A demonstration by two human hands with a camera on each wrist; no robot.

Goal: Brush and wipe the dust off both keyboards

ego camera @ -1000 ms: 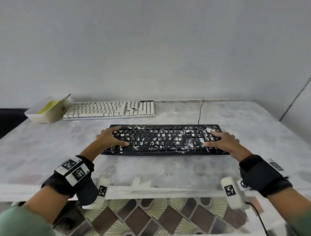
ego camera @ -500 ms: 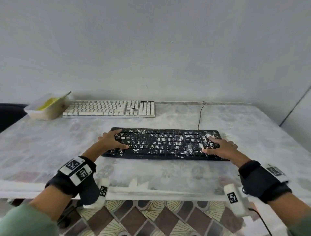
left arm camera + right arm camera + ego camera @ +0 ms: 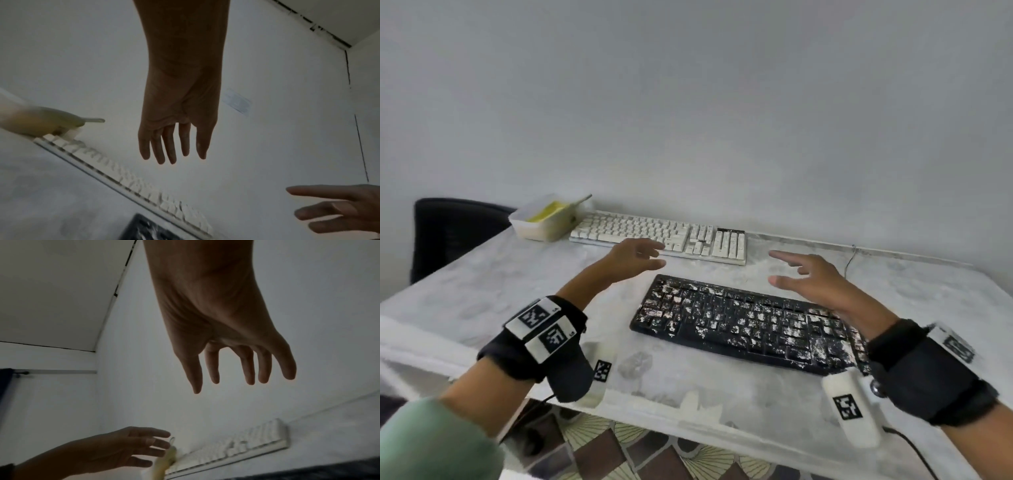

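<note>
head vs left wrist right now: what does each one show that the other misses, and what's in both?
Head only: the full black keyboard with white dust caked on its keys, its cable, the wrist straps, the black chair at the table's far left, and the tiled floor.

Left wrist only: the left hand's palm side with fingers extended and holding nothing, plus a pale patch on the wall.

Both: the left hand, the right hand, also spread and holding nothing, the white keyboard, and the container with yellow contents at its end.
</note>
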